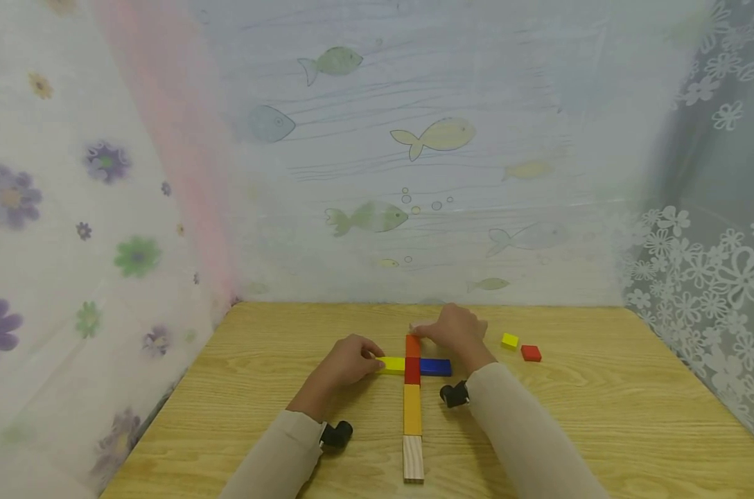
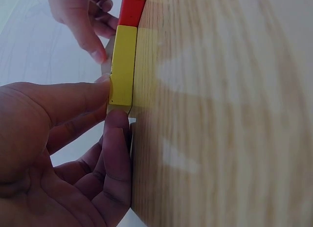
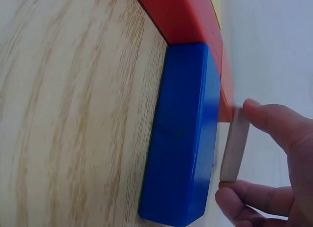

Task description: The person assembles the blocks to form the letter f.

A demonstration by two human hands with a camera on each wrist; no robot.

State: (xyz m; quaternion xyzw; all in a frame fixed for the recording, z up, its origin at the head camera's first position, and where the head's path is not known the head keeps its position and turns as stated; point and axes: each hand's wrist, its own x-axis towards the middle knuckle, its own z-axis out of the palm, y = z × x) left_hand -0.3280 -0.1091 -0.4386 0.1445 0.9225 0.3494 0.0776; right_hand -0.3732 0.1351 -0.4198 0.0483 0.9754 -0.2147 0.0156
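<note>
Wooden blocks form a cross, with a red block at its centre. My left hand pinches the outer end of the yellow block, which lies as the left arm. The blue block makes the right arm. At the far end of the orange block, my right hand holds a plain wood block between thumb and fingertips, its end right at the orange one. Towards me run an amber block and another plain wood block.
A small yellow block and a small red block lie loose to the right on the wooden table. A fish-patterned curtain hangs along the back edge, and flowered curtains stand at both sides.
</note>
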